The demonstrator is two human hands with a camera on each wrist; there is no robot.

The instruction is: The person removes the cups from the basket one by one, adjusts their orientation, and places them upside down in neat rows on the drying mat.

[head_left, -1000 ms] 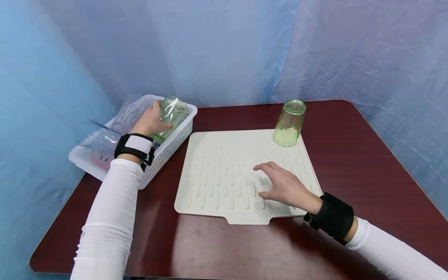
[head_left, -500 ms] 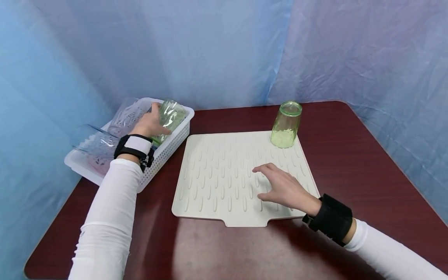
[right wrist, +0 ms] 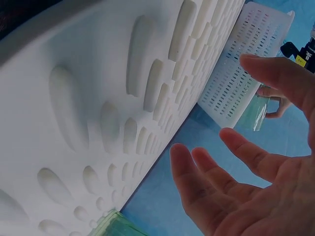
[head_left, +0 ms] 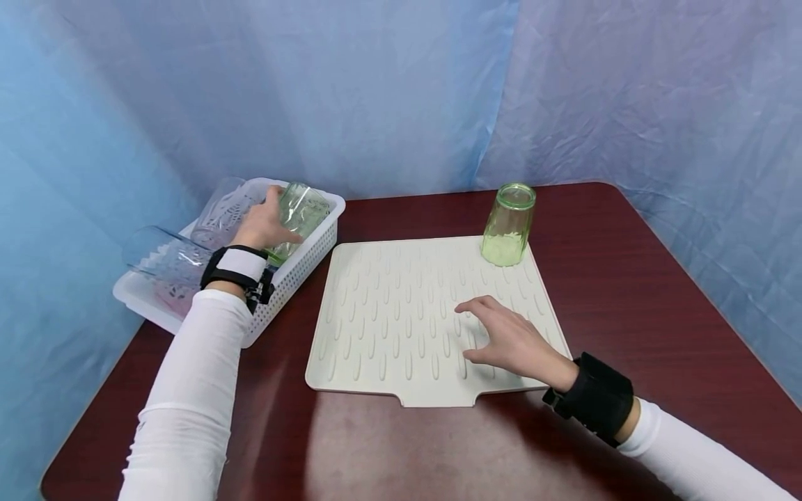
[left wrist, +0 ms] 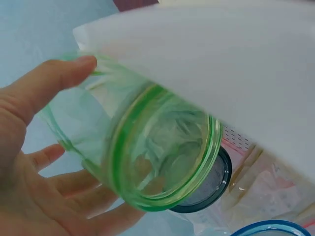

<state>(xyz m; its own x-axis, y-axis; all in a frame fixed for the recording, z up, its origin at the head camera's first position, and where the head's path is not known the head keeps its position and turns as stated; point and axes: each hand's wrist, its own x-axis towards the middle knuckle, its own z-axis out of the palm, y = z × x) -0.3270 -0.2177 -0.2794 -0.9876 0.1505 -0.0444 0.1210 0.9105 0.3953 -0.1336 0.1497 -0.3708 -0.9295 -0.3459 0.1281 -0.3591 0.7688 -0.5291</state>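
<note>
My left hand reaches into a white perforated basket on the left. It holds a green-tinted drinking glass, which leans inside the basket. In the left wrist view the thumb lies along one side of this glass and the fingers curve round the other; its green rim faces the camera. Over the cream ridged drying mat, my right hand hovers with thumb and fingers spread and nothing between them. A second green glass stands upside down at the mat's far right corner.
Clear glasses lie in the near end of the basket. A dark-rimmed glass and a blue rim show beside the held glass in the left wrist view. The dark red table extends right of the mat; blue curtains hang behind.
The head view has shifted slightly, so basket, mat and standing glass sit a little lower and further left. Both hands keep nearly the same pose and place.
</note>
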